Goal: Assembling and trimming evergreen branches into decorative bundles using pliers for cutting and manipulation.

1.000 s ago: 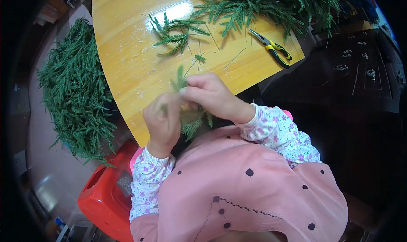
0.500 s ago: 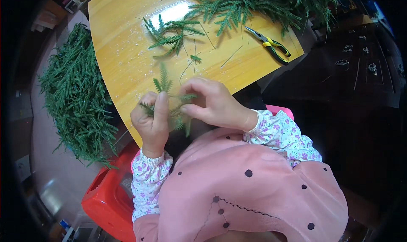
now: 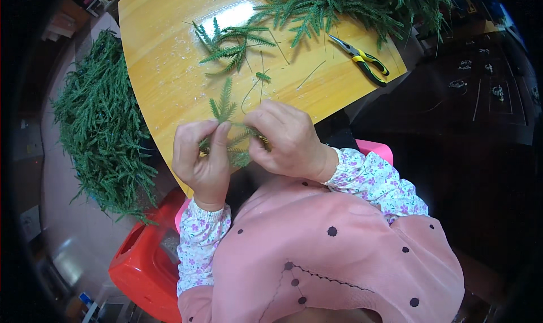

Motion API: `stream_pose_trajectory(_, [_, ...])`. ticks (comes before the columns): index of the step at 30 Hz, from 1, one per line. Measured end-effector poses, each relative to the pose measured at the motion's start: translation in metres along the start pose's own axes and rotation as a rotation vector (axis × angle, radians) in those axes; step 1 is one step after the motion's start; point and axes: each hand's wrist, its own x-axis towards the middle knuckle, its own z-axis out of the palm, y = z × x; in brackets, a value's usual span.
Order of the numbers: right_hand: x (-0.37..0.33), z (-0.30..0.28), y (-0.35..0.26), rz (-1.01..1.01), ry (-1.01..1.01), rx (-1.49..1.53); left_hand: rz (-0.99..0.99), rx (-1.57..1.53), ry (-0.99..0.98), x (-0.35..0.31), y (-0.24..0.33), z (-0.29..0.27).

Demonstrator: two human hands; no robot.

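At the table's near edge my left hand pinches a green artificial pine sprig between thumb and fingers. Its tips stick up above the thumb, and more needles show below, between the hands. My right hand is closed on the right-hand part of the same sprig, with a thin stem stretching across from the left fingertips. What the right fingertips press on is partly hidden. Beyond the hands, a tiny green piece and thin wires lie on the wooden table. Farther off is a small group of loose sprigs.
Long-nose pliers with yellow and black handles lie at the table's right. A big heap of pine branches covers the far edge. Another green heap stands at the left, above a red plastic stool. Dark furniture is at the right.
My right hand has turned and closed in on the sprig, its fingers now curled down. The left hand has shifted slightly, and the sprig's upright tips have moved a little to the right.
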Motion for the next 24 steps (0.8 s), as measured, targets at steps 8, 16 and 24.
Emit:
stream_pose_trajectory(8, [-0.002,0.0,0.008,-0.03,0.002,-0.076,-0.087,0.013,-0.016,0.001,0.0,0.006])
stream_pose_trajectory(16, [-0.005,-0.01,0.029,-0.108,-0.02,-0.163,0.077,0.211,-0.244,0.013,0.003,0.012])
stream_pose_trajectory(24, [0.012,-0.02,0.041,-0.24,0.035,-0.164,-0.435,-0.333,-0.5,0.019,-0.014,0.001])
